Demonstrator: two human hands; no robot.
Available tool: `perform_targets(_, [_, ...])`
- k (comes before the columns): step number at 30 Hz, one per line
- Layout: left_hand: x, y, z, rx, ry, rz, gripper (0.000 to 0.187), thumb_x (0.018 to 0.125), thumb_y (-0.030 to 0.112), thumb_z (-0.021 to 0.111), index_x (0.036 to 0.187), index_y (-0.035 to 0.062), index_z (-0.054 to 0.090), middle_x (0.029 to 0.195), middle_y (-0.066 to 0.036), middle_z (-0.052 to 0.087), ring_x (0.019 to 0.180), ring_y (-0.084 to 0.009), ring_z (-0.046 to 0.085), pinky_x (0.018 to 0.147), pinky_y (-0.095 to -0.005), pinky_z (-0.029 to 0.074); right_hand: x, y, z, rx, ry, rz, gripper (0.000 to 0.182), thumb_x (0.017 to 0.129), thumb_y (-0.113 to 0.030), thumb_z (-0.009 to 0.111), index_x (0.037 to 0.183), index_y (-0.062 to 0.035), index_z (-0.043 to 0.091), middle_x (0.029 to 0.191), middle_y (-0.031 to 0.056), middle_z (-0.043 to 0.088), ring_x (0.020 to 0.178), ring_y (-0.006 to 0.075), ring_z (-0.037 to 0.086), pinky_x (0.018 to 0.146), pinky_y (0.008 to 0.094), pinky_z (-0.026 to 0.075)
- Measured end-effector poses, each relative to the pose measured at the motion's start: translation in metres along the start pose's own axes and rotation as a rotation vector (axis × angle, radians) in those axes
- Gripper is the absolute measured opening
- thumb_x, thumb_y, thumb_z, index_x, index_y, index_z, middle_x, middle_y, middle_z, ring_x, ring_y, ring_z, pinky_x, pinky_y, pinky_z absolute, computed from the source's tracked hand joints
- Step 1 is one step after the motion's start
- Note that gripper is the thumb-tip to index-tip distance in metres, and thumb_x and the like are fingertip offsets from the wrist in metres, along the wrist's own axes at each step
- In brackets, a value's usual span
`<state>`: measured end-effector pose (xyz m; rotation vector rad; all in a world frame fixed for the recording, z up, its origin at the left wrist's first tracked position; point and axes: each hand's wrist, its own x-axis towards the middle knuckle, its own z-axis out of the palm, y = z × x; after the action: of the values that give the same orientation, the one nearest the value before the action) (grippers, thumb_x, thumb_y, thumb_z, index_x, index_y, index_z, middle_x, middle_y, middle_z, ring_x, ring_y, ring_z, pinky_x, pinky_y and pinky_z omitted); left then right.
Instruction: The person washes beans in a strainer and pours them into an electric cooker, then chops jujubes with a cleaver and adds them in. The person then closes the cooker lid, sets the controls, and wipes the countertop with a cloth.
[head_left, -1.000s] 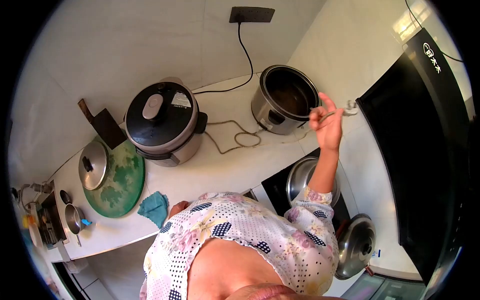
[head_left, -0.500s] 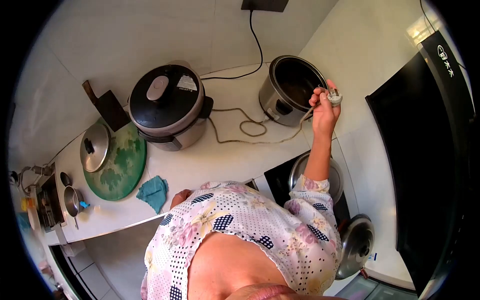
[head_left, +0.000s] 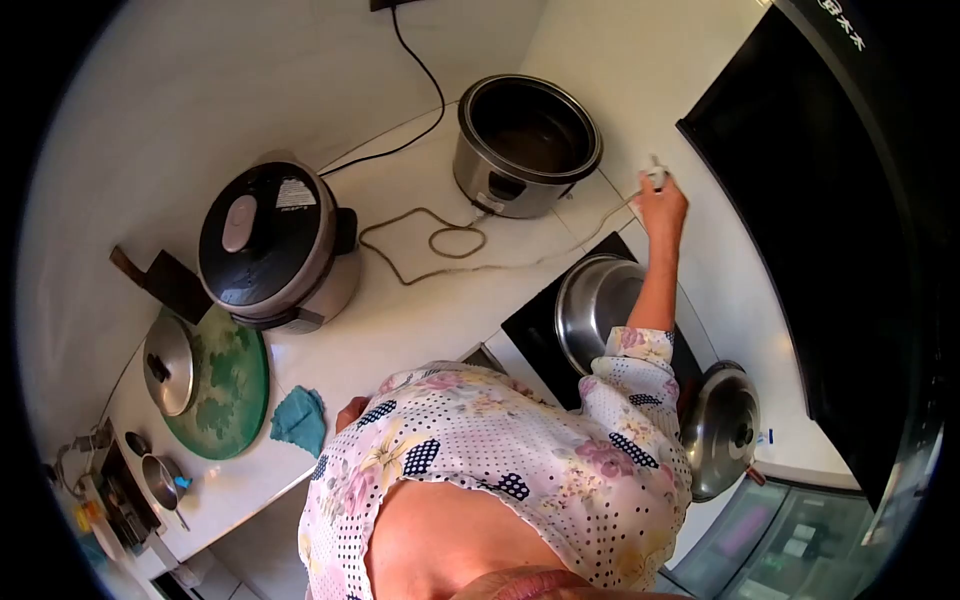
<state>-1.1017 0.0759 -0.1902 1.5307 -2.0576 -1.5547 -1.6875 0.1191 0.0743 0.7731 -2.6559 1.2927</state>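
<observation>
My right hand [head_left: 662,208] is raised near the right wall, fingers closed on a pale power plug [head_left: 655,176] with its prongs pointing up. From the plug a thin beige cord [head_left: 462,268] runs left across the counter, loops once and meets the base of a lidless silver rice cooker [head_left: 475,172]. The cooker's dark inside shows from above. My left hand [head_left: 351,412] is at the counter's front edge, right of a teal cloth [head_left: 299,420]; my blouse covers most of it and its fingers do not show clearly.
An electric pressure cooker [head_left: 265,235] with a black lid stands left of centre. Beyond it are a cleaver [head_left: 178,287], a green cutting board [head_left: 232,385] and a pot lid [head_left: 168,366]. A steel pan [head_left: 590,310] sits on the black cooktop, under my right forearm. A dark range hood [head_left: 790,200] hangs at right.
My right hand has moved away from the rice cooker toward the right wall, carrying the plug and pulling the cord along. The view has turned, shifting the counter objects left.
</observation>
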Motion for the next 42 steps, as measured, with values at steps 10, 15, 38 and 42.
perform_targets(10, [0.013, 0.008, -0.004, 0.044, -0.060, 0.009, 0.030, 0.077, 0.018, 0.065, 0.101, 0.0003, 0.063, 0.087, -0.016, 0.067, 0.083, -0.0235, 0.065, 0.072, -0.0317, 0.049, -0.004, -0.031, -0.105, -0.234, 0.971, -0.788, 0.020, 0.082, 0.003, 0.062, 0.101, -0.0028, 0.059, 0.106, 0.0143, 0.058, 0.104, 0.0308, 0.058, 0.085, 0.0380, 0.050])
perform_targets(15, [0.015, 0.010, -0.004, 0.058, -0.081, 0.019, 0.030, 0.077, 0.018, 0.065, 0.101, 0.0004, 0.063, 0.086, -0.016, 0.067, 0.082, -0.0237, 0.065, 0.072, -0.0321, 0.049, -0.004, 0.020, -0.070, -0.272, 0.687, -0.648, 0.025, 0.080, 0.000, 0.061, 0.104, -0.0041, 0.060, 0.103, 0.0145, 0.062, 0.101, 0.0318, 0.059, 0.086, 0.0395, 0.047])
perform_targets(38, [0.016, -0.002, -0.015, 0.128, -0.200, 0.068, 0.029, 0.078, 0.017, 0.065, 0.102, 0.0009, 0.063, 0.083, -0.016, 0.065, 0.078, -0.0249, 0.064, 0.068, -0.0337, 0.048, -0.202, 0.296, -0.030, 1.581, 0.755, 0.854, 0.038, 0.087, -0.033, 0.062, 0.106, -0.0012, 0.051, 0.089, 0.0103, 0.061, 0.079, 0.0214, 0.061, 0.062, 0.0299, 0.051])
perform_targets(42, [0.011, -0.008, -0.024, 0.143, -0.204, 0.079, 0.029, 0.078, 0.016, 0.065, 0.102, 0.0009, 0.063, 0.082, -0.016, 0.065, 0.077, -0.0251, 0.064, 0.068, -0.0339, 0.048, -0.213, 0.284, -0.037, 1.307, 0.586, 1.028, 0.061, 0.084, -0.053, 0.059, 0.116, -0.0041, 0.044, 0.088, 0.0105, 0.060, 0.078, 0.0231, 0.060, 0.059, 0.0298, 0.048])
